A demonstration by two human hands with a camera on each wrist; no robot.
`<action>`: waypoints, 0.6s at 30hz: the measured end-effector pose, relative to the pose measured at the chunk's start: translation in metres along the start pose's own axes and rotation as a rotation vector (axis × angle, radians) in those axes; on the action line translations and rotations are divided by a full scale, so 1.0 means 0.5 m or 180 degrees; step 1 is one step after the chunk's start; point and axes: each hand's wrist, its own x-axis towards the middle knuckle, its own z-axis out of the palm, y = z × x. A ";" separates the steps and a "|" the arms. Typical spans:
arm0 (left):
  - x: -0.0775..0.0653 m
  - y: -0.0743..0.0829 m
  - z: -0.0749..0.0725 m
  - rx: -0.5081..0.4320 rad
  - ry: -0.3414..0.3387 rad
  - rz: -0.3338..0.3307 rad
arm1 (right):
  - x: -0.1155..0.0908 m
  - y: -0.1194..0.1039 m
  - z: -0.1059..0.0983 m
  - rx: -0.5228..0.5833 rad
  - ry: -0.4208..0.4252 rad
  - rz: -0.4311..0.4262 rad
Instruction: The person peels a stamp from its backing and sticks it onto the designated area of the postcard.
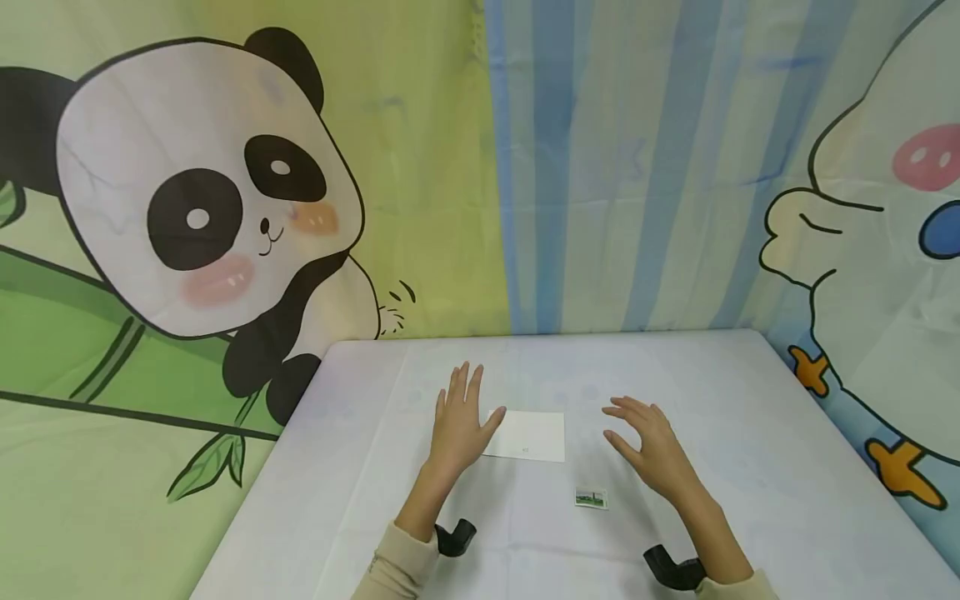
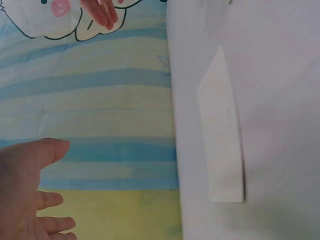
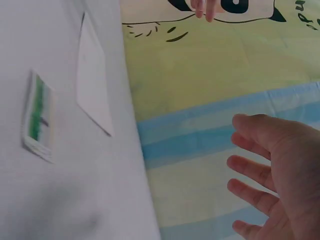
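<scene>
My left hand (image 1: pixel 459 432) hovers over the white table by the left end of a flat white rectangle of paper (image 1: pixel 534 435), fingers straight and thumb spread. My right hand (image 1: pixel 654 448) is raised to the right of it, fingers loosely bent, with nothing in its grasp. Between the hands and nearer me lies a small stamp-like picture (image 1: pixel 591 498) with a green scene and white border. The left wrist view shows the paper (image 2: pixel 222 145) lying flat, well apart from the left fingers. In the right wrist view the little picture (image 3: pixel 39 117) lies beside the paper (image 3: pixel 93 82).
A white cloth-covered table (image 1: pixel 390 517) spreads under both hands. Behind it hangs a printed curtain (image 1: pixel 420 167) with a panda on the left and a white cartoon animal on the right. Black wrist straps (image 1: pixel 455 538) sit at both sleeves.
</scene>
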 end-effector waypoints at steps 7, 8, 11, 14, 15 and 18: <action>-0.051 -0.016 0.084 -0.0193 -0.0088 0.0027 | -0.076 0.006 0.058 0.0288 0.0155 0.0119; -0.057 -0.019 0.096 -0.0210 -0.0130 0.0022 | -0.086 0.006 0.065 0.0316 0.0129 0.0154; -0.071 -0.032 0.126 -0.0261 -0.0246 0.0043 | -0.109 0.006 0.083 0.0404 0.0031 0.0254; -0.082 -0.045 0.147 -0.0417 -0.0391 0.0045 | -0.131 0.010 0.099 0.0484 -0.0079 0.0423; -0.085 -0.049 0.153 -0.0488 -0.0441 0.0031 | -0.138 0.011 0.103 0.0508 -0.0124 0.0497; -0.095 -0.064 0.168 -0.0670 -0.0546 -0.0045 | -0.155 0.017 0.113 0.0655 -0.0271 0.0703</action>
